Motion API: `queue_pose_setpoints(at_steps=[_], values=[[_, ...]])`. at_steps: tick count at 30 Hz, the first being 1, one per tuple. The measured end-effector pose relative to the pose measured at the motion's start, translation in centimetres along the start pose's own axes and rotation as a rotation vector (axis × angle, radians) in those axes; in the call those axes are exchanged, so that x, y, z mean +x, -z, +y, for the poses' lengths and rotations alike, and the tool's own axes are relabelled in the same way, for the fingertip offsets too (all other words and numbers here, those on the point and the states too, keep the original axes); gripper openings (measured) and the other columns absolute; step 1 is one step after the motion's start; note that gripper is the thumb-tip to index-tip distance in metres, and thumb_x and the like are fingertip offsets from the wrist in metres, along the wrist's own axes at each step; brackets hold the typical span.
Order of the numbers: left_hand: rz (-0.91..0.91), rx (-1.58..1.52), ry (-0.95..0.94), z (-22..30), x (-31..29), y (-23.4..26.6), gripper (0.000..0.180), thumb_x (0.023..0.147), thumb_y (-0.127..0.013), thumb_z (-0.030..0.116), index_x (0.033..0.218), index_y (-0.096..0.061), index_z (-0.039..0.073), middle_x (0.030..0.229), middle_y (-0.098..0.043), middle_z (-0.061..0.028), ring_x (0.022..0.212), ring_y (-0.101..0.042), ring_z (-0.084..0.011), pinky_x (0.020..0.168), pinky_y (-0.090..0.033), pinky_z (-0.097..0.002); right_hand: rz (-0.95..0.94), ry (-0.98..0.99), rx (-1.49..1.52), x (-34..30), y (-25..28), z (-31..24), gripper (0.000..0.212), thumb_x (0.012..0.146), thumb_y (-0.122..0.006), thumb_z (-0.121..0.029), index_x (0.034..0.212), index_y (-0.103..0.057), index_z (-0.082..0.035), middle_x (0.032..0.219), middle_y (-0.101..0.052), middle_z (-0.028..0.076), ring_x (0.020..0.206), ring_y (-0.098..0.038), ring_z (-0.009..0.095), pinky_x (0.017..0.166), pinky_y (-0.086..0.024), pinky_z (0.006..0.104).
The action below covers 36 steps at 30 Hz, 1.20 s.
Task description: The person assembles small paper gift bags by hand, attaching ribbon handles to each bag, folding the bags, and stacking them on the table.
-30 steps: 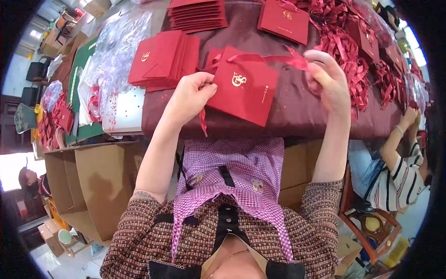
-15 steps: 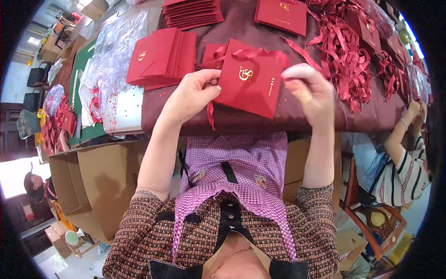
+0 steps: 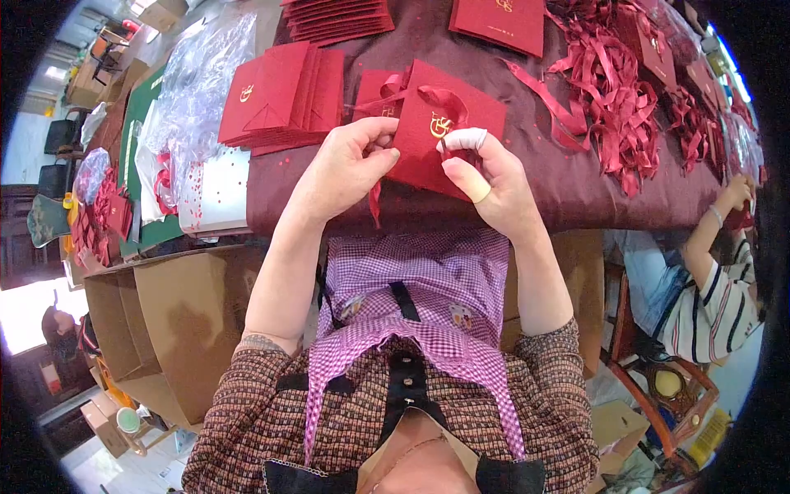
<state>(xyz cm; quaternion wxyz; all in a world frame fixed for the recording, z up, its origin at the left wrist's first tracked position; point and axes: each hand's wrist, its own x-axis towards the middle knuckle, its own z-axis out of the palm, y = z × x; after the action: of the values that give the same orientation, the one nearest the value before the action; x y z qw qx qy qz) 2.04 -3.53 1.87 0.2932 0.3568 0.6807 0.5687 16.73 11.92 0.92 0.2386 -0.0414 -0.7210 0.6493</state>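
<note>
A small red paper gift bag [image 3: 479, 105] with a gold emblem is tilted over the table's near edge. My left hand [image 3: 350, 165] is closed on its left edge, thumb in front. A red satin ribbon [image 3: 453, 100] loops across the upper front of the bag. My right hand [image 3: 498, 181] is closed in a pinch over the bag's front, at the lower end of this ribbon. White wrapping covers its index finger and a yellowish one its thumb. Behind the bag lies another red bag [image 3: 372, 86], partly covered. A ribbon tail [image 3: 375, 202] hangs below the bag's left side.
Stacked red bags [image 3: 271, 99] stand at left, more bags [image 3: 498, 25] at the back. A heap of red ribbons [image 3: 609, 99] lies to the right on the dark red tablecloth [image 3: 329, 193]. Clear plastic [image 3: 206, 82] and an open cardboard box [image 3: 185, 329] are at left. Another person [image 3: 708, 305] sits at right.
My right hand has come from beyond the bag's right edge in over its front. The ribbon, which lay across the top, now loops down to its fingers. The left hand keeps its hold.
</note>
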Motion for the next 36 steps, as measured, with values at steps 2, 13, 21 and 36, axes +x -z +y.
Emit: queue_pose_setpoints(at_steps=[2,13,21,36], values=[[-0.011,0.029,-0.012,0.0,0.0,0.0,0.033,0.084,-0.061,-0.002,0.116,-0.058,-0.007,0.085,-0.058,0.0003,0.076,-0.051,-0.0054,0.067,-0.045,-0.0204,0.001,0.065,-0.232,0.1,0.3,0.6,0.013,0.086,-0.064,-0.005,0.097,-0.059,-0.001,0.091,-0.064,0.009,0.091,-0.062,0.021,0.083,-0.047,0.0313],[0.007,0.057,-0.102,1.2,-0.3,-0.9,0.027,0.082,-0.061,-0.001,0.109,-0.06,-0.006,0.085,-0.062,-0.0027,0.077,-0.053,-0.0061,0.068,-0.046,-0.0216,-0.052,0.372,-0.855,1.2,-0.6,-0.6,0.011,0.085,-0.06,-0.014,0.083,-0.057,-0.004,0.081,-0.059,0.013,0.079,-0.056,0.032,0.075,-0.043,0.0417],[-0.001,0.103,-0.059,1.9,-1.0,-1.1,0.029,0.082,-0.062,-0.002,0.11,-0.06,-0.005,0.087,-0.06,-0.0008,0.079,-0.053,-0.0062,0.07,-0.045,-0.0219,-0.038,0.274,-0.771,1.1,-0.8,-0.8,0.012,0.083,-0.06,-0.012,0.079,-0.054,-0.002,0.075,-0.061,0.016,0.075,-0.06,0.035,0.07,-0.046,0.0438],[0.062,0.28,-0.189,2.2,-1.1,-2.0,0.024,0.082,-0.057,-0.004,0.106,-0.061,-0.006,0.088,-0.065,-0.0079,0.084,-0.061,-0.0116,0.074,-0.049,-0.0252,-0.098,0.419,-1.036,2.0,-1.6,-2.0,0.013,0.082,-0.059,-0.011,0.077,-0.052,-0.002,0.069,-0.057,0.017,0.07,-0.059,0.033,0.068,-0.046,0.0444]])
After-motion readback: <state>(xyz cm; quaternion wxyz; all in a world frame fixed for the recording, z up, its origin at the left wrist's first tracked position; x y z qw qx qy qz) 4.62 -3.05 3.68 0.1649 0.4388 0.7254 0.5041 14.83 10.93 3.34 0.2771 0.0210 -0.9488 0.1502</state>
